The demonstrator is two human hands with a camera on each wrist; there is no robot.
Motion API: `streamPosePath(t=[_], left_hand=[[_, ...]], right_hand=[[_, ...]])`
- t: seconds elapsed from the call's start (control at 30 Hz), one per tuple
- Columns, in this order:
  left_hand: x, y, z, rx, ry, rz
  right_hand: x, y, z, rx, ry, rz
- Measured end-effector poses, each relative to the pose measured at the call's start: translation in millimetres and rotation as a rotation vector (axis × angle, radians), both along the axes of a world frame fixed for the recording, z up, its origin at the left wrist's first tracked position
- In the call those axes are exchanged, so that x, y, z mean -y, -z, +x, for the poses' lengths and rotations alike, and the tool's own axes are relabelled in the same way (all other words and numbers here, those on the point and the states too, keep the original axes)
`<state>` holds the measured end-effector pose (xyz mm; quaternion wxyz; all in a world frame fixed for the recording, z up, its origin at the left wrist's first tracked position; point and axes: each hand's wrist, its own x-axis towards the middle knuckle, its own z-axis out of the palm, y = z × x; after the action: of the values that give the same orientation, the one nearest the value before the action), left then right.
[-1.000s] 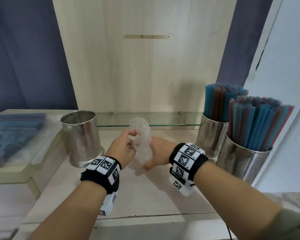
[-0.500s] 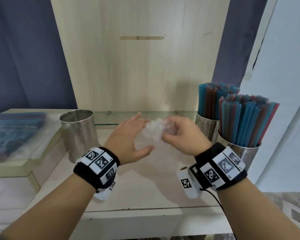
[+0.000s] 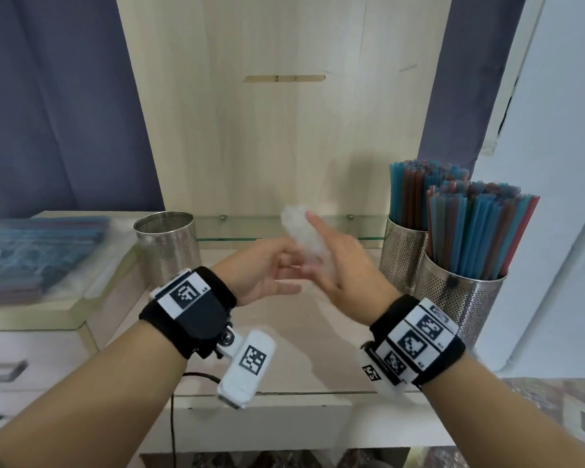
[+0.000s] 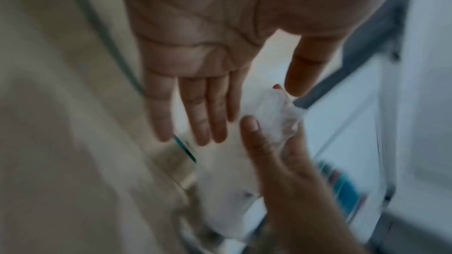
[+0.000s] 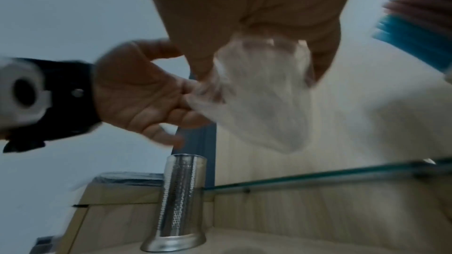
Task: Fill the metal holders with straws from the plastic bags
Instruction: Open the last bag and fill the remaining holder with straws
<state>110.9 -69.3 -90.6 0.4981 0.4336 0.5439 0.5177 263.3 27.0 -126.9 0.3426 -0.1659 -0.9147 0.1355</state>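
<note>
Between left hand (image 3: 267, 270) and right hand (image 3: 347, 265), crumpled plastic bag (image 3: 306, 236), right-hand grip.

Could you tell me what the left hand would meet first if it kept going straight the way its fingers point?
Most likely the crumpled plastic bag held in the right hand; the left hand has straight fingers aimed at it, nearly touching. Depth is blurred.

The pale wood counter (image 3: 156, 363) carries three perforated metal holders — one empty (image 3: 168, 246), two straw-filled (image 3: 402, 255) (image 3: 460, 298).

Blue-and-red straws (image 3: 480, 228) (perforated silver holders (image 3: 460, 298)).
</note>
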Motion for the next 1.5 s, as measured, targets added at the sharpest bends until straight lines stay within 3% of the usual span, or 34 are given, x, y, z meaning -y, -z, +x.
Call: streamPosePath(t=[0.1, 0.2, 0.33, 0.47, 0.7, 0.83, 1.0, 1.07, 1.2, 1.5], left_hand=[[9, -2, -4, -0.7, -0.147, -0.015], [14, -4, -31, -0.984, -0.393, 0.043], [21, -3, -86, -1.275, -0.829, -0.068], [29, 8, -123, -1.227, -0.98, 0.008], [30, 17, -158, -1.068, -0.855, 0.008], [25, 20, -168, -1.002, -0.858, -0.001], [19, 26, -171, -1.006, -0.887, -0.079], [17, 28, -170, -0.998, -0.891, -0.089], [15, 30, -172, -0.985, -0.855, -0.067], [15, 32, -156, -1.05, -0.704, -0.04]], right_hand=[[-11, -3, -2, -0.079, 0.109, -0.09], [-17, 0, -10, 0.134, 0.286, 0.022], [-29, 11, -28, 0.441, 0.431, 0.192], [-51, 20, -48, 0.498, 0.442, 0.181], [-71, 35, -59, 0.48, 0.279, -0.143], [-60, 29, -56, 0.411, 0.422, 0.152], [-43, 31, -74, 0.402, 0.227, 0.362], [-39, 33, -83, 0.582, 0.139, 0.255], [-46, 47, -89, 0.938, 0.187, -0.051], [-103, 39, -112, 1.0, 0.365, -0.181]])
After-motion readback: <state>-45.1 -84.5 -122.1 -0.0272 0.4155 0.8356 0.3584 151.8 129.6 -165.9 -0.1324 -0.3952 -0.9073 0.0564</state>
